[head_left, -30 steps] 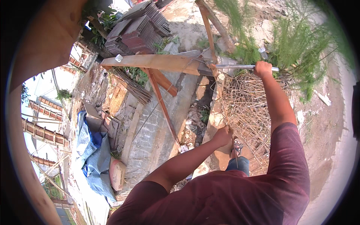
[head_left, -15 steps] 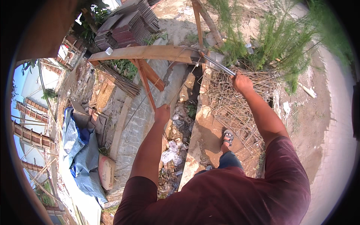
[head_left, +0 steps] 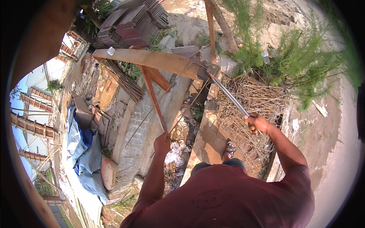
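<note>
A person in a dark red shirt stands at a wooden bench (head_left: 152, 60) on a building site, seen from above. The right hand (head_left: 257, 123) has its fingers clamped around the lower end of a long metal lever bar (head_left: 229, 96). The bar's long axis runs diagonally, from the hand up and to the left, ending at a fitting on the bench's end. The left hand (head_left: 162, 143) is closed on a thin steel rod (head_left: 186, 114), which slants up toward the same fitting. A heap of bent wire pieces (head_left: 251, 102) lies just beyond the bar. A full sack (head_left: 109, 171) rests beside a blue tarpaulin (head_left: 81, 148).
</note>
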A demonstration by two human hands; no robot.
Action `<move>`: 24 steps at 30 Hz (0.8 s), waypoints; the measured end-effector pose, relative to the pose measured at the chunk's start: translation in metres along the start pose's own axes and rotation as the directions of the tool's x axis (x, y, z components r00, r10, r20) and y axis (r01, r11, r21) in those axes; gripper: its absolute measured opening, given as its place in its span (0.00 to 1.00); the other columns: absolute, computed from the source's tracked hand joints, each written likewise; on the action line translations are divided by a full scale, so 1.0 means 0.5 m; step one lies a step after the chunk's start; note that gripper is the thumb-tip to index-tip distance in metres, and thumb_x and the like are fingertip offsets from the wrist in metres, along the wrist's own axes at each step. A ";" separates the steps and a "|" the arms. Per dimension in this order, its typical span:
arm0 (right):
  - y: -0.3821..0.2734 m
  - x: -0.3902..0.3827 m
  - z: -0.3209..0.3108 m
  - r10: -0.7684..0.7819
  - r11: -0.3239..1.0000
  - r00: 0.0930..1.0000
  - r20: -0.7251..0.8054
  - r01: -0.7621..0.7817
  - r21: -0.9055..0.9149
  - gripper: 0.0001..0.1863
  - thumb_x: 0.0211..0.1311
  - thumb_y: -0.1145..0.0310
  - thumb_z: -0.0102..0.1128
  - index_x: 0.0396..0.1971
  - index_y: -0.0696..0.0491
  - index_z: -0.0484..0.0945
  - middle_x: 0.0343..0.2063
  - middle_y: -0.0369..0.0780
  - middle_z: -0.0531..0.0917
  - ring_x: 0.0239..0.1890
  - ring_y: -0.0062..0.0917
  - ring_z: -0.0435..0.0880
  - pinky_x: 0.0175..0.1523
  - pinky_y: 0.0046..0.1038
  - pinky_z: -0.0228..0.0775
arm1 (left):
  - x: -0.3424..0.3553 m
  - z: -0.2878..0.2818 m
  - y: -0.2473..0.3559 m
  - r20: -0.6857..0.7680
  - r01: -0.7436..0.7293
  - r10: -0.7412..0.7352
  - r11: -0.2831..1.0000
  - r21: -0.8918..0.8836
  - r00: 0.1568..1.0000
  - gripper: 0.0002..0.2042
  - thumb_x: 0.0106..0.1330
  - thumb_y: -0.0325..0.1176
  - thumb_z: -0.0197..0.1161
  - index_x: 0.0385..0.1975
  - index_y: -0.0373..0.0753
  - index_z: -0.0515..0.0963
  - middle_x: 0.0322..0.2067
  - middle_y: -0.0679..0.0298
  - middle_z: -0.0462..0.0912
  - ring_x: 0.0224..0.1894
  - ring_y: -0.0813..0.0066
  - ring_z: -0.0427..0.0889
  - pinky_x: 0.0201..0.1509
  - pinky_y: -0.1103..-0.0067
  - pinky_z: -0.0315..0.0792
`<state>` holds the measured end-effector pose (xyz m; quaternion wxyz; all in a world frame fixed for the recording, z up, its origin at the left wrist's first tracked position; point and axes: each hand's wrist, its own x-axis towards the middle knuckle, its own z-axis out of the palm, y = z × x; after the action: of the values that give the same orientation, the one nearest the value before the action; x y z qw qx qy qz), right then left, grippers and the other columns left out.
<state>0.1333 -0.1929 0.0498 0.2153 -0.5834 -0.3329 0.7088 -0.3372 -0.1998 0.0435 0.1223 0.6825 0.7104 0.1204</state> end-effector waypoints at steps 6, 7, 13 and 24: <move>0.032 0.022 0.228 -0.169 0.972 0.972 -0.165 0.192 0.136 0.17 0.65 0.54 0.51 0.25 0.52 0.66 0.08 0.34 0.65 0.05 0.18 0.61 0.10 0.23 0.52 | 0.108 -0.055 -0.072 -0.030 0.035 -0.033 0.997 0.063 0.999 0.10 0.64 0.40 0.55 0.31 0.39 0.76 0.26 0.50 0.79 0.33 0.49 0.78 0.36 0.62 0.70; 0.031 0.016 0.200 -0.169 0.975 0.976 -0.135 0.186 0.124 0.17 0.65 0.54 0.51 0.25 0.52 0.66 0.08 0.34 0.65 0.05 0.18 0.62 0.10 0.23 0.52 | 0.106 -0.060 -0.083 0.076 -0.010 0.006 0.999 0.043 0.997 0.11 0.64 0.40 0.55 0.30 0.38 0.76 0.25 0.49 0.78 0.32 0.49 0.78 0.35 0.63 0.70; 0.023 0.009 0.148 -0.052 0.993 0.985 -0.162 0.068 0.096 0.17 0.65 0.53 0.51 0.25 0.51 0.66 0.08 0.34 0.65 0.05 0.19 0.62 0.10 0.23 0.53 | 0.068 -0.076 -0.015 0.274 0.158 -0.118 0.979 -0.129 0.954 0.11 0.63 0.40 0.55 0.29 0.37 0.76 0.25 0.51 0.78 0.33 0.51 0.78 0.37 0.66 0.70; -0.005 0.001 0.167 -0.019 0.999 0.974 -0.224 0.028 0.039 0.21 0.63 0.46 0.49 0.24 0.50 0.67 0.07 0.33 0.63 0.05 0.18 0.60 0.10 0.21 0.52 | 0.324 -0.119 -0.248 0.313 0.274 -0.188 0.926 -0.261 0.931 0.20 0.67 0.48 0.50 0.42 0.37 0.78 0.39 0.55 0.80 0.43 0.62 0.78 0.49 0.69 0.69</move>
<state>0.0522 -0.2093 0.0594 0.2718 -0.6508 -0.2986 0.6430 -0.4800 -0.0430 0.0560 0.3378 0.5768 0.7352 0.1129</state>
